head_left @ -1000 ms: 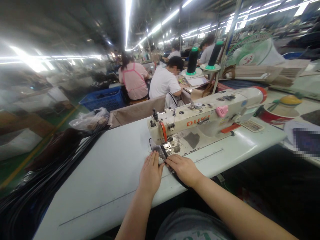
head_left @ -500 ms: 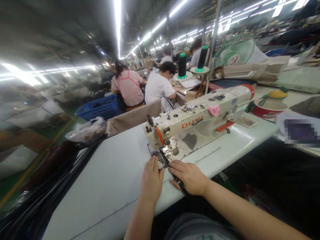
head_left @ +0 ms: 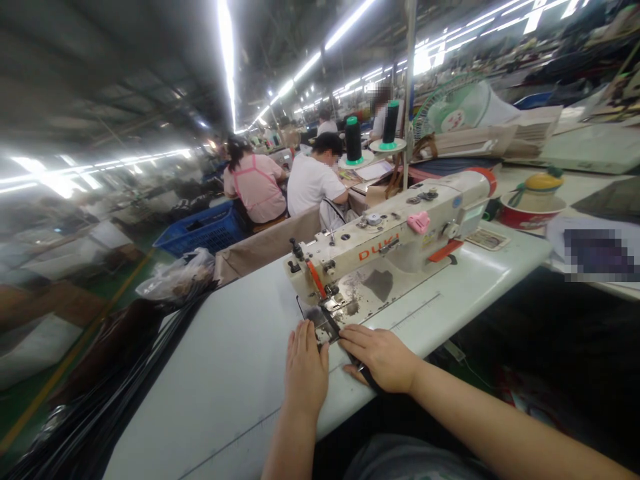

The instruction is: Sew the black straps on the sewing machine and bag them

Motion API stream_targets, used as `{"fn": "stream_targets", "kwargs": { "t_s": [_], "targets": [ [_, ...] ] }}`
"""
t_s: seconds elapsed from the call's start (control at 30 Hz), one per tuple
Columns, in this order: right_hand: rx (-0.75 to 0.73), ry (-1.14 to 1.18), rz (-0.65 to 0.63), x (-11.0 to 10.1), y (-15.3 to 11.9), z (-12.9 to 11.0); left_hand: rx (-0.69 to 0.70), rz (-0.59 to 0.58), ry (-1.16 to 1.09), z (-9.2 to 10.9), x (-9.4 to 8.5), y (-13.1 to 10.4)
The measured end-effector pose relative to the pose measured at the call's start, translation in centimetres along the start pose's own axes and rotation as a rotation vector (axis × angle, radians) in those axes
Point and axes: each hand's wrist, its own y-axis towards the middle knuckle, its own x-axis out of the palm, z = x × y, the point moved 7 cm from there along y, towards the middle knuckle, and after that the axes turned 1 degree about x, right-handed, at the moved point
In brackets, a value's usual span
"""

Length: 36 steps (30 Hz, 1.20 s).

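Note:
A narrow black strap [head_left: 331, 325] lies on the sewing machine's bed, its far end at the presser foot. My right hand [head_left: 383, 360] grips this strap, with fingers on top and the thumb low at the side. From under that palm the strap's near part [head_left: 369, 380] hangs toward the table edge. My left hand [head_left: 307, 370] rests flat with fingers stretched forward, left of the strap, fingertips by the metal plate in front of the needle area. The white sewing machine [head_left: 385, 250] with orange lettering stands just beyond both hands.
A bundle of long black strips [head_left: 145, 373] hangs along the left table edge. Behind the machine stand black thread cones [head_left: 353, 141] and a green fan [head_left: 450, 110]. A red bowl [head_left: 533, 210] sits to the right. Two co-workers sit ahead near a blue crate [head_left: 203, 230].
The view has shifted slightly. My left hand has drawn back a little from the needle area toward me. My right hand keeps its hold on the strap, almost unmoved.

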Motion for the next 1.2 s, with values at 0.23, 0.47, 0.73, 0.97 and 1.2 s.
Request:
{"fn": "stream_targets", "kwargs": {
  "t_s": [0.23, 0.47, 0.73, 0.97, 1.2],
  "targets": [
    [-0.010, 0.003, 0.026, -0.1, -0.1, 0.0, 0.165, -0.075, 0.005, 1.3, 0.3, 0.1],
    [-0.016, 0.008, 0.003, -0.2, -0.1, -0.2, 0.301, -0.163, 0.021, 2.5, 0.3, 0.2],
    [-0.019, 0.006, -0.010, -0.3, -0.1, -0.3, 0.298, -0.155, 0.029, 2.0, 0.8, 0.2],
    [-0.022, 0.015, -0.029, -0.1, -0.1, -0.1, 0.298, -0.113, 0.036, 1.9, 1.1, 0.1],
    [-0.007, 0.061, -0.062, 0.3, -0.3, -0.1, 0.318, -0.083, 0.013, 2.3, 0.8, 0.2]
  ]
}}
